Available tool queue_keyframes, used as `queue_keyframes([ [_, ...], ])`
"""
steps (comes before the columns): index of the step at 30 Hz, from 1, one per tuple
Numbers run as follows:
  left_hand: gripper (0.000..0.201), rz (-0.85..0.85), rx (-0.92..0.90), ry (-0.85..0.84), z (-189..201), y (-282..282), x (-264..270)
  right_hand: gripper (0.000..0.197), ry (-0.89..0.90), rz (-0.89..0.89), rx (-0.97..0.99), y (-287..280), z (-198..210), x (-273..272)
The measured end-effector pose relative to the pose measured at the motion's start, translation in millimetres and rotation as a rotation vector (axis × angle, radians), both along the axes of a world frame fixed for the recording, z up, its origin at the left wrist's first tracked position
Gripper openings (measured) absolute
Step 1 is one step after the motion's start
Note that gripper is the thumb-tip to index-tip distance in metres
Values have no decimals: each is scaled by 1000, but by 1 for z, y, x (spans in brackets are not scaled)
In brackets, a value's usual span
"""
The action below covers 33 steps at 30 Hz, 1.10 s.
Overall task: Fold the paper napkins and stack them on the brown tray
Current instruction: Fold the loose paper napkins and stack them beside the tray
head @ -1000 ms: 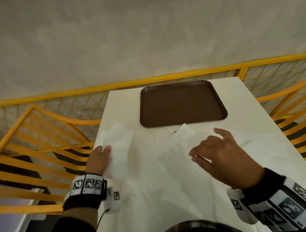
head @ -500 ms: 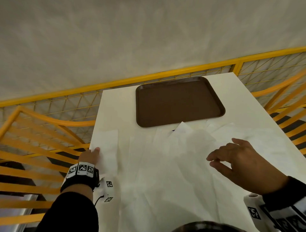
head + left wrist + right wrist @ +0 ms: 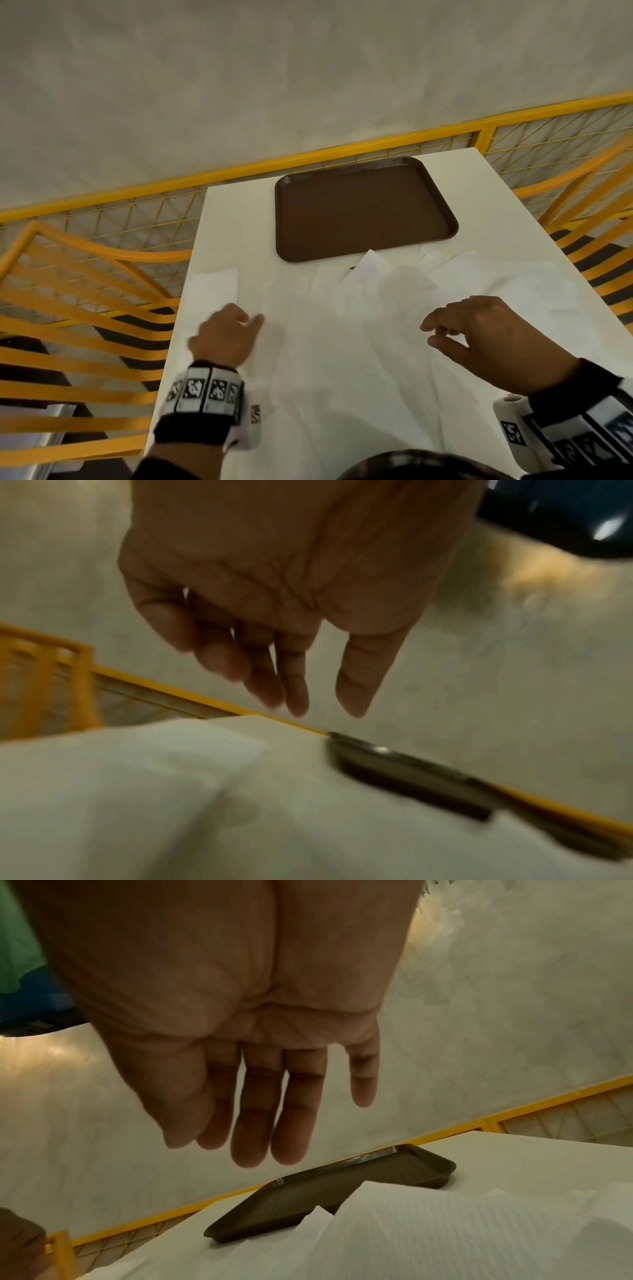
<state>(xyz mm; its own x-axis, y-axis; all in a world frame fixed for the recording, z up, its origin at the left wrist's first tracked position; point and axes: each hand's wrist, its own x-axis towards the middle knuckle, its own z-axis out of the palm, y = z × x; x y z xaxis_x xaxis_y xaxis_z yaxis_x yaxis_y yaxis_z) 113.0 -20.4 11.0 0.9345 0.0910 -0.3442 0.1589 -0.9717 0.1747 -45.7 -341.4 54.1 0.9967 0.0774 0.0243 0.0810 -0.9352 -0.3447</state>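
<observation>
1. Napkins [image 3: 359,335] lie spread in overlapping white sheets across the near half of the desk [image 3: 233,219], and not one sits on the brown tray [image 3: 363,212] at the far end. Judging from that, the stacking has not begun.
2. Left hand [image 3: 224,337] hovers low over the left edge of the sheets, fingers [image 3: 291,674] loosely extended and holding nothing. Right hand [image 3: 486,335] hangs above the right side, its fingers [image 3: 291,1118] also relaxed, straight and empty.
3. First risk: the layers are thin and overlap, so a pinch here may well lift two sheets at once and spoil the fold.
4. Second risk: one raised corner [image 3: 371,260] rests against the tray's near rim. Dragging a sheet toward the body could tug its neighbours, or slide paper under the tray.
5. Third risk: a separate napkin [image 3: 215,287] sits just beside the desk's left edge, next to the yellow railing [image 3: 102,260]. A careless sweep of the left hand could knock it off the desk.
6. Fourth risk: white paper on a white desk makes edges hard to read, so a fold may come out crooked and the stack uneven.
7. Fifth risk: soft paper creases wherever it is pressed; flattening with one palm while the other hand pulls could tear it.
</observation>
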Motion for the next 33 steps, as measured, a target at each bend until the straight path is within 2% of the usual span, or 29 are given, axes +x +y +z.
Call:
queue_keyframes([
  [2,37,-173,-112,93,-2,-23,-32,22,104,-89,-23,-5,-5,-2],
  [4,39,-374,-179,179,-4,-41,-64,42,230,-243,-78,-14,-19,-2],
  [6,60,-555,-177,310,-6,-54,-88,64,403,-428,-106,-23,-35,-1],
  [8,78,-665,-91,389,-11,-61,-103,79,542,-536,-92,-30,-49,-1],
  [13,60,-700,8,392,-21,-58,-113,68,533,-630,-24,-34,-70,0],
  [15,61,-689,16,382,-21,-57,-116,77,524,-712,-23,-35,-74,-1],
  [17,72,-686,26,391,-21,-57,-118,85,508,-759,-37,-40,-78,-2],
  [19,91,-688,25,375,-21,-57,-122,76,528,-770,-8,-47,-79,-4],
  [20,97,-686,24,363,-22,-57,-124,62,525,-769,33,-51,-80,-4],
  [22,102,-668,12,346,-22,-57,-126,31,477,-747,153,-58,-81,-5],
  [23,102,-659,9,344,-22,-57,-127,28,433,-729,212,-59,-83,-7],
  [24,102,-655,12,346,-21,-58,-127,39,385,-701,265,-59,-86,-9],
  [26,95,-654,29,360,-21,-59,-128,80,326,-635,297,-54,-87,-12],
  [28,76,-650,39,371,-22,-60,-129,104,277,-532,146,-50,-82,-9],
  [30,71,-649,31,361,-22,-60,-130,104,239,-418,29,-52,-73,3],
  [33,88,-638,25,353,-23,-59,-134,86,302,-312,-26,-57,-59,26],
])
